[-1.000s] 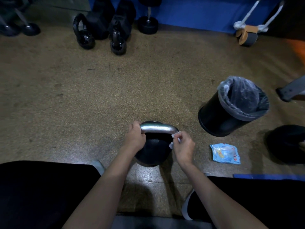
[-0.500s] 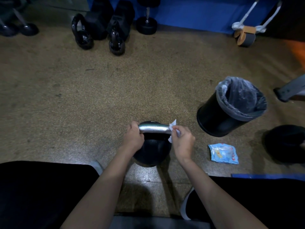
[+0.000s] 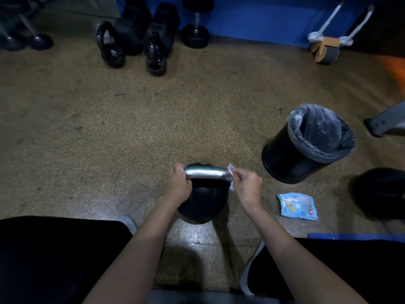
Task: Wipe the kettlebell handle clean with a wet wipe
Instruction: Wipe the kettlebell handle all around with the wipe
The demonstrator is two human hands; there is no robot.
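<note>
A black kettlebell (image 3: pixel 202 201) with a shiny silver handle (image 3: pixel 207 173) stands on the speckled floor just in front of my knees. My left hand (image 3: pixel 178 185) grips the left end of the handle. My right hand (image 3: pixel 246 186) pinches a small white wet wipe (image 3: pixel 231 172) against the handle's right end, with part of the wipe sticking up above the fingers and part hanging below.
A black bin with a grey liner (image 3: pixel 306 148) stands to the right. A light blue wet wipe pack (image 3: pixel 298 206) lies on the floor beside my right hand. Two black kettlebells (image 3: pixel 111 47) and dumbbells (image 3: pixel 195 36) sit by the far blue wall. A dark round object (image 3: pixel 381 191) is at the right edge.
My right hand with the wipe has moved up from the handle's lower right side to its upper right end. My left hand has kept its grip.
</note>
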